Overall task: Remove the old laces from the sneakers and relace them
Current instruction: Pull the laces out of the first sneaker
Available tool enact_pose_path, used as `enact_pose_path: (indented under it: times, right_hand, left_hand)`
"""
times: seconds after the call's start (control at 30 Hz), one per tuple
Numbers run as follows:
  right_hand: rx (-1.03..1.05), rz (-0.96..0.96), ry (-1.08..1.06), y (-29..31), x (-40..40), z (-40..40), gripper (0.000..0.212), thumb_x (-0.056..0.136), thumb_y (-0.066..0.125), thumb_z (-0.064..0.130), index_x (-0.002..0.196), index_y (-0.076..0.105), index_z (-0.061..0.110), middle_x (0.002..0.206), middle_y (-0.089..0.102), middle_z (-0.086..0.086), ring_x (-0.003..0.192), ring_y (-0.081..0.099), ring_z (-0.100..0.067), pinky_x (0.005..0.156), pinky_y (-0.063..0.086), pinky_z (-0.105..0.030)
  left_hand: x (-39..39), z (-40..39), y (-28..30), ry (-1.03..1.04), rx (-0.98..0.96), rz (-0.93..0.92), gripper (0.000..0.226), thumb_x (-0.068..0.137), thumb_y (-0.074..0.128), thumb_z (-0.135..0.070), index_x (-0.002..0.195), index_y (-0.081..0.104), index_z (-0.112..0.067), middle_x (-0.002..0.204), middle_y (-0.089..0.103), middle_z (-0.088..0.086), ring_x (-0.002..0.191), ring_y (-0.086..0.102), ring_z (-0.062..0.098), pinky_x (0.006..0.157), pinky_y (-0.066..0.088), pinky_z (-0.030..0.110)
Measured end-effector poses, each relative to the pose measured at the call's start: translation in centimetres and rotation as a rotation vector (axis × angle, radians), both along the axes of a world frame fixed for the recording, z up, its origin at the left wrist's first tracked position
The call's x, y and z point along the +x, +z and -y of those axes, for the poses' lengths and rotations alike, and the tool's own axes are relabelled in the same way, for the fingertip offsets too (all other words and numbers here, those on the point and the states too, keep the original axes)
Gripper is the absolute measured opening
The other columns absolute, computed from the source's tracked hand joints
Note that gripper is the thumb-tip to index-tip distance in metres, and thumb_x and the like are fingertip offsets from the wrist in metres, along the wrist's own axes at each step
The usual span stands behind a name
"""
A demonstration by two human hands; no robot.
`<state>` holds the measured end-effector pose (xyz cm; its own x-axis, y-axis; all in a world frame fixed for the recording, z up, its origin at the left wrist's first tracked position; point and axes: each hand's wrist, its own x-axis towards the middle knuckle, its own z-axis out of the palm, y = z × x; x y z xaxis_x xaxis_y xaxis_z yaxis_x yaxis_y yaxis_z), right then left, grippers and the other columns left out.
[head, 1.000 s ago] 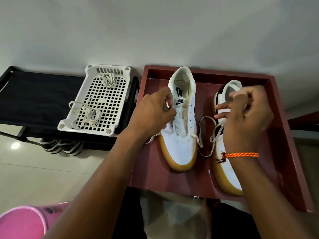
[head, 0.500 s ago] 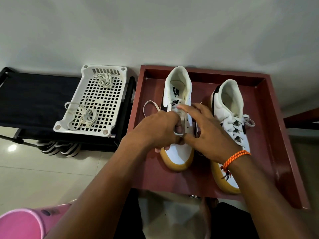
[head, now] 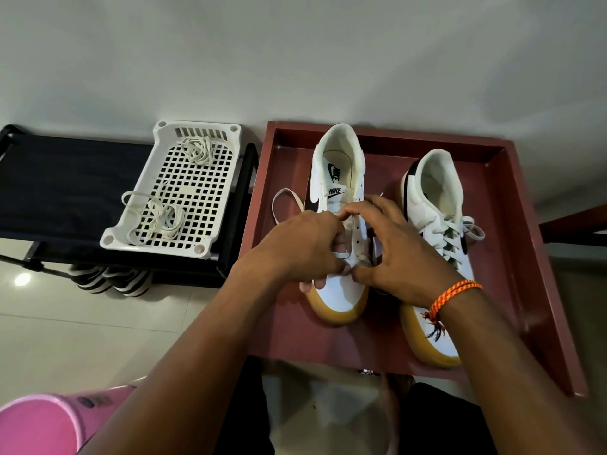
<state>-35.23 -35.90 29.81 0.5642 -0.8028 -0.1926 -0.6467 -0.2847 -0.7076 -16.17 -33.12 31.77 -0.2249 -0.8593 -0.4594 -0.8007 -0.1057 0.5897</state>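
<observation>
Our hands (head: 345, 247) cover the left sneaker's (head: 338, 192) eyelets and lace; grip unclear to us. Right sneaker's (head: 437, 205) toe sits behind our wrist. Pink tub (head: 36, 425) cut off bottom-left. Striped shoes (head: 111, 280) half-hidden under rack (head: 65, 178).

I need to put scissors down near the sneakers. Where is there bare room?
Bare patches: the red tray floor right of the laced sneaker, and its near-left corner beside the left sneaker's toe. Crowded: between the sneakers, where both hands work the lace.
</observation>
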Motion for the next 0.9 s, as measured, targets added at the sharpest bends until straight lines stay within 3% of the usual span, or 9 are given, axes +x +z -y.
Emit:
enact_pose_path:
  times: [0.2, 0.3, 0.43, 0.5, 0.57, 0.63, 0.7, 0.8, 0.9]
  right_hand:
    - [-0.051, 0.015, -0.007, 0.0, 0.0, -0.1, 0.075, 0.067, 0.083, 0.023, 0.127, 0.047, 0.049, 0.147, 0.036, 0.019, 0.103, 0.064, -0.018, 0.084, 0.06, -0.05]
    - [-0.079, 0.024, -0.013, 0.1, -0.1, -0.1, 0.063, 0.07, 0.084, 0.021, 0.119, 0.049, 0.042, 0.135, 0.04, 0.021, 0.096, 0.064, -0.019, 0.079, 0.059, -0.051]
    - [-0.084, 0.042, -0.005, 0.3, -0.3, 0.0, 0.056, 0.071, 0.084, 0.023, 0.112, 0.048, 0.035, 0.122, 0.046, 0.02, 0.095, 0.063, -0.02, 0.078, 0.058, -0.053]
    - [-0.084, 0.045, -0.006, 0.3, -0.3, 0.0, 0.055, 0.071, 0.084, 0.022, 0.111, 0.048, 0.034, 0.12, 0.048, 0.02, 0.094, 0.063, -0.021, 0.078, 0.058, -0.053]
    - [-0.092, 0.051, -0.01, 0.2, -0.2, 0.0, 0.055, 0.07, 0.083, 0.021, 0.111, 0.048, 0.033, 0.119, 0.048, 0.02, 0.094, 0.064, -0.022, 0.079, 0.058, -0.054]
    - [-0.095, 0.052, -0.019, 0.2, -0.1, -0.1, 0.055, 0.07, 0.083, 0.021, 0.111, 0.048, 0.034, 0.121, 0.046, 0.022, 0.094, 0.064, -0.021, 0.079, 0.058, -0.053]
    - [-0.106, 0.061, -0.03, 0.0, 0.0, -0.1, 0.056, 0.071, 0.084, 0.02, 0.111, 0.049, 0.036, 0.125, 0.045, 0.022, 0.095, 0.063, -0.018, 0.08, 0.058, -0.052]
    - [-0.106, 0.084, -0.051, 0.0, 0.1, -0.1, 0.057, 0.071, 0.088, 0.021, 0.11, 0.05, 0.037, 0.129, 0.044, 0.02, 0.097, 0.061, -0.012, 0.082, 0.058, -0.045]
    - [-0.111, 0.09, -0.058, 0.0, 0.1, -0.1, 0.058, 0.072, 0.09, 0.022, 0.11, 0.051, 0.038, 0.13, 0.044, 0.019, 0.094, 0.062, -0.011, 0.081, 0.058, -0.041]
  left_hand:
    - [0.9, -0.1, -0.4, 0.149, -0.009, -0.176, 0.039, 0.085, 0.084, -0.008, 0.061, 0.053, -0.006, 0.055, 0.07, 0.007, 0.058, 0.075, 0.024, 0.068, 0.066, 0.044]
    - [1.5, 0.0, -0.3, 0.278, 0.09, -0.3, 0.035, 0.093, 0.078, -0.01, 0.076, 0.056, 0.012, 0.065, 0.073, 0.018, 0.064, 0.076, 0.031, 0.07, 0.063, 0.051]
    - [2.2, -0.1, 0.4, 0.392, 0.215, -0.465, 0.025, 0.101, 0.072, -0.02, 0.082, 0.067, -0.004, 0.082, 0.077, 0.023, 0.078, 0.078, 0.042, 0.072, 0.058, 0.042]
    - [2.6, -0.1, 1.0, 0.456, 0.249, -0.533, 0.026, 0.105, 0.067, -0.026, 0.096, 0.068, -0.002, 0.089, 0.077, 0.026, 0.084, 0.078, 0.046, 0.08, 0.063, 0.051]
    - [3.0, 0.0, 1.1, 0.522, 0.263, -0.561, 0.026, 0.109, 0.059, -0.026, 0.094, 0.063, -0.004, 0.091, 0.077, 0.028, 0.083, 0.078, 0.047, 0.082, 0.063, 0.06]
    - [3.1, 0.1, 0.7, 0.526, 0.173, -0.491, 0.021, 0.106, 0.053, -0.017, 0.09, 0.058, -0.006, 0.083, 0.074, 0.023, 0.07, 0.075, 0.043, 0.079, 0.064, 0.061]
    - [3.1, 0.4, -0.1, 0.422, -0.086, -0.299, 0.001, 0.097, 0.061, -0.013, 0.098, 0.061, -0.013, 0.075, 0.066, 0.01, 0.062, 0.067, 0.032, 0.072, 0.063, 0.057]
    - [2.7, 0.5, -0.1, 0.304, -0.369, -0.15, 0.03, 0.079, 0.068, -0.014, 0.103, 0.062, -0.031, 0.062, 0.046, -0.005, 0.057, 0.045, 0.016, 0.065, 0.053, 0.049]
    - [1.9, 0.3, 0.2, 0.234, -0.389, -0.149, 0.036, 0.07, 0.066, -0.023, 0.104, 0.068, -0.038, 0.054, 0.045, -0.007, 0.053, 0.042, 0.013, 0.059, 0.047, 0.04]
